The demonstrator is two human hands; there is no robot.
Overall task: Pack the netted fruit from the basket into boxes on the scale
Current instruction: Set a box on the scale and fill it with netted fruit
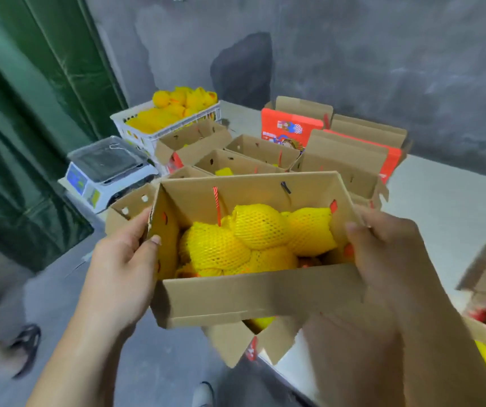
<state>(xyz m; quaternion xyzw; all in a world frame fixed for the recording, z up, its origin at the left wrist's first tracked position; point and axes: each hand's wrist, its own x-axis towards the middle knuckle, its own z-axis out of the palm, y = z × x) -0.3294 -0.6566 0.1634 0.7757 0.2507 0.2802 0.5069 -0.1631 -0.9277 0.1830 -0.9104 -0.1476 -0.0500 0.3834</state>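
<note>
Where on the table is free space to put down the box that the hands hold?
The table is bare on the right, beside the open boxes. Its back left is crowded: scale, white basket, boxes close together. The scale's pan is free too.

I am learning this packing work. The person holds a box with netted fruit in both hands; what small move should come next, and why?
Probably carry the box left and set it on the scale. The left hand and right hand grip its two ends, it already holds several netted fruit, and the scale's platform is bare, so weighing seems the natural step.
</note>
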